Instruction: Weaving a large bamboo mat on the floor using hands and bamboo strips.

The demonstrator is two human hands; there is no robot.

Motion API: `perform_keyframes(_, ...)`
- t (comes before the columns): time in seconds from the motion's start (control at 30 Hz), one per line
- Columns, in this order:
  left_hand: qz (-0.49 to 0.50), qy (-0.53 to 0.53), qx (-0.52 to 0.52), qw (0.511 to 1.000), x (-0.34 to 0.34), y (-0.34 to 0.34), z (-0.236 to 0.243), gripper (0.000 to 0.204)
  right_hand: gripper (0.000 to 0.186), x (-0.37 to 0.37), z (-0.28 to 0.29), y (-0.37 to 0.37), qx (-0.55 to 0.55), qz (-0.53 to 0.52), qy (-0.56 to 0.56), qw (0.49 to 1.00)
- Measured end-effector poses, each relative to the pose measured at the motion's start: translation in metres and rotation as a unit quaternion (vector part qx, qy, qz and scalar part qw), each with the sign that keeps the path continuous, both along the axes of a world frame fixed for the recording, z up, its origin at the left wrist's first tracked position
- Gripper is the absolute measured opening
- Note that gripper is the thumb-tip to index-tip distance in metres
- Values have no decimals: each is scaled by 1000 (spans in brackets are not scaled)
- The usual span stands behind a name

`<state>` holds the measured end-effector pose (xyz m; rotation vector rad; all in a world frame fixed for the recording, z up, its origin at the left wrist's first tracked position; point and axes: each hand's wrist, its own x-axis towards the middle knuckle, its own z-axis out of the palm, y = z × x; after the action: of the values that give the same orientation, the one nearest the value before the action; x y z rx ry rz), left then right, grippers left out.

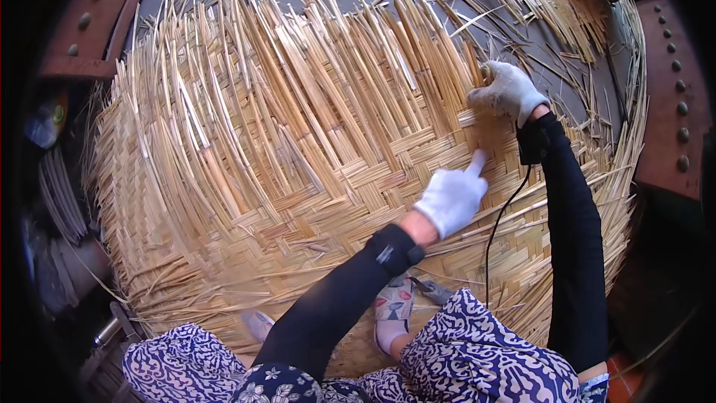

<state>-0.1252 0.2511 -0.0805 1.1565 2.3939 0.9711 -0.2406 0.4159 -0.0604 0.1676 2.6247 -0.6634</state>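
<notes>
Straw-coloured strips (440,52) lie toward the far right corner of the woven mat (350,209), where the right hand (507,93) pinches some; I can't tell whether the blurred left hand (451,198) grasps anything, but each strip is best pressed snug and flat.

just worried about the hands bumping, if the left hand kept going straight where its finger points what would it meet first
Probably the brown strips just beyond the fingertip of the left hand, before the right hand; blur leaves the depth unclear.
</notes>
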Motion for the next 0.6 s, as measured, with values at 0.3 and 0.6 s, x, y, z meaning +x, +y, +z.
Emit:
perform_keyframes(0.3, 119, 8, -210, 970, -13, -54, -20, 18, 45, -1, -19, -14, 191, 132, 50, 971)
perform_keyframes(0.6, 126, -82, -158, 976, 15, -69, -16, 42, 84, 40, 18, -24, 449, 161, 223, 850)
